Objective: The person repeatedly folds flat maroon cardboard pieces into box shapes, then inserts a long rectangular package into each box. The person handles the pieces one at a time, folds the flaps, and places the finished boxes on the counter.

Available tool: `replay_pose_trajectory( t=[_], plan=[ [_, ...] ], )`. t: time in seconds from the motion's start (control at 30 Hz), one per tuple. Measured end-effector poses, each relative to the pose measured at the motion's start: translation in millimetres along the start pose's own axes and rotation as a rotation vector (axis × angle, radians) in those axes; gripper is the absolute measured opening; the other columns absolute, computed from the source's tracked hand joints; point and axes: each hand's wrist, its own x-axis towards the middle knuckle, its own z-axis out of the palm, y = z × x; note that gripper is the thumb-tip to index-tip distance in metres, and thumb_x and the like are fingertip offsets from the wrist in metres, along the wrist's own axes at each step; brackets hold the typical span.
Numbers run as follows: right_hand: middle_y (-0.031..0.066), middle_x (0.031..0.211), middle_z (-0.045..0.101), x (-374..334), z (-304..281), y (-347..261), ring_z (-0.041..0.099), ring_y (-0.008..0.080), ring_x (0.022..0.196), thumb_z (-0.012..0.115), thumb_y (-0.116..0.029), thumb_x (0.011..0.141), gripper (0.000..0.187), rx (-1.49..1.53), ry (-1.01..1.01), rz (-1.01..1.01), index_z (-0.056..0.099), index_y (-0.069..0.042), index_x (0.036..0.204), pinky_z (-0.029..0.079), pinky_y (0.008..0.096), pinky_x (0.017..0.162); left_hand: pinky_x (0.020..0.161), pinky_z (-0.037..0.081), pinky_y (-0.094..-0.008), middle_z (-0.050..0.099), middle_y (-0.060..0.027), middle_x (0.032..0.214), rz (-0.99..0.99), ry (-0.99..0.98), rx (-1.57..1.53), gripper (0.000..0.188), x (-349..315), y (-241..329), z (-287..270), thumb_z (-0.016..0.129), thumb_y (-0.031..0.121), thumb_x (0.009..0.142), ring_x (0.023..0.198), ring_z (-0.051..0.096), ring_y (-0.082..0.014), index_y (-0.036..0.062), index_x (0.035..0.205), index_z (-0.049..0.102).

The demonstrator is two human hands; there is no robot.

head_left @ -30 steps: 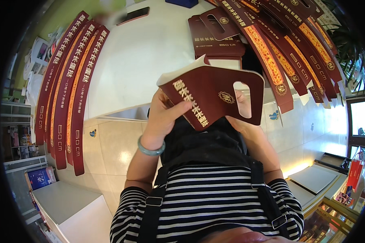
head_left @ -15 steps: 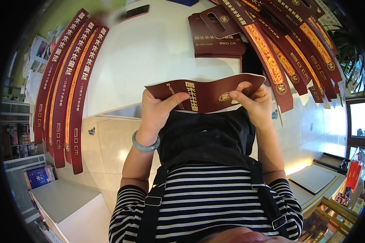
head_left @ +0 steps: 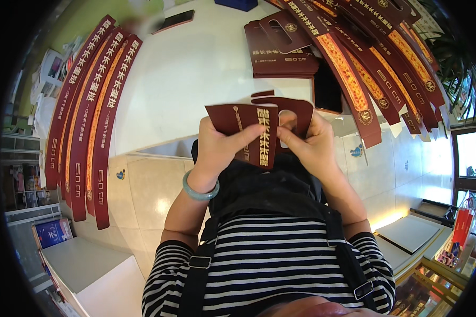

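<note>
Between my two hands, above my lap at the table's near edge, is a maroon printed cardboard sleeve [head_left: 232, 117] with pale lettering. My left hand [head_left: 221, 145] grips its left part, thumb lying across the front and fingers behind. On the other side, my right hand [head_left: 309, 142] pinches the right part beside a cut-out hole, bending that part back at a crease. The fingers behind the card are hidden. A pale green bangle [head_left: 201, 194] circles my left wrist.
Long maroon boxes [head_left: 103, 132] lean over the table's left side. More long boxes [head_left: 349, 79] fan out at the right, beside stacked flat maroon cards [head_left: 283, 61] and a dark phone [head_left: 327, 92]. Another phone [head_left: 173, 21] lies at the back of the white table [head_left: 195, 68].
My hands have come closer together, and the cardboard sleeve has gone from nearly flat to bent at its creases. My right hand moved left, exposing more of the dark phone behind.
</note>
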Motion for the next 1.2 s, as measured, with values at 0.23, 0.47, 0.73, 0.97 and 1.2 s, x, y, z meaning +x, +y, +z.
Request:
replay_pose_trajectory(
  t=[0.23,0.47,0.73,0.97,1.2],
  plan=[
    [0.0142,0.153,0.04,-21.9,28.6,38.6,0.047,0.0234,0.135,0.085,-0.01,0.082,0.086,0.604,-0.023,-0.02,0.032,-0.002,0.15,0.038,0.0406,0.114,0.086,0.057,-0.0307,0.072,-0.0069,0.108,-0.136,0.392,-0.541,0.028,9.1,-16.5,16.3,0.074,0.009,0.093,0.095,0.07,-0.0164,0.0009,0.118,0.065],
    [0.0084,0.103,0.074,-21.9,18.0,45.7,0.069,0.0117,0.095,0.071,0.0,0.093,0.02,0.478,0.155,0.046,0.067,0.002,0.112,0.055,0.0277,0.088,0.085,0.056,-0.0304,0.071,-0.007,0.109,-0.142,0.274,-0.584,0.029,10.9,-12.2,14.4,0.073,0.008,0.093,0.096,0.069,-0.0163,0.0006,0.12,0.065],
    [0.0145,0.124,0.067,3.0,-14.8,24.8,0.064,0.0148,0.113,0.081,0.001,0.082,0.066,0.137,-0.008,-0.098,0.05,0.002,0.14,0.055,0.0288,0.091,0.071,0.054,-0.0251,0.075,-0.0067,0.087,-0.065,0.197,0.033,0.017,9.2,-3.6,2.9,0.081,0.007,0.085,0.077,0.067,-0.0095,-0.0043,0.096,0.075],
    [0.0034,0.079,0.074,3.3,-5.7,-1.0,0.066,0.0068,0.069,0.082,0.0,0.082,0.012,0.27,0.188,-0.007,0.073,0.0,0.09,0.052,0.0214,0.066,0.085,0.056,-0.0296,0.064,-0.0184,0.13,0.432,0.289,-0.176,0.056,2.6,-10.2,33.0,0.076,0.003,0.089,0.103,0.068,-0.0179,-0.0023,0.139,0.052],
    [0.0048,0.084,0.074,-6.1,2.0,-4.5,0.067,0.0072,0.075,0.08,0.004,0.082,0.01,0.33,0.153,-0.055,0.073,0.001,0.089,0.052,0.0212,0.067,0.109,0.042,-0.0363,0.047,-0.0216,0.15,0.364,-0.049,0.239,0.1,-18.4,-30.5,19.4,0.079,0.03,0.089,0.132,0.054,-0.0296,-0.0045,0.159,0.016]
  ],
)
